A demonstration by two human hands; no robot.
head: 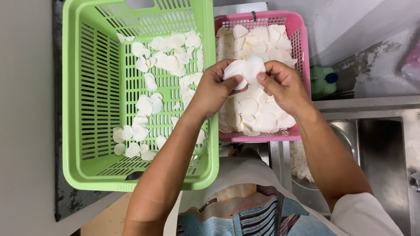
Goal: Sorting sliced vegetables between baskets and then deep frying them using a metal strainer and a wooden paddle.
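Green bottle: squat, with a blue cap, standing on the ledge just beside the pink basket's right wall.

Steel sink: rectangular basin at lower right, its rim running along the top.

Metal bowl: round, set in the sink's left part, partly hidden; a heap of pale slices lies inside it.

Tap handle: small metal piece at the right edge, mostly cut off.

Grey counter: flat surface along the left side.

Wall: pale, stained, upper right, with a blurred pink object at the far edge, kind unclear.

Patterned cloth: striped blue, brown and grey garment at bottom centre.
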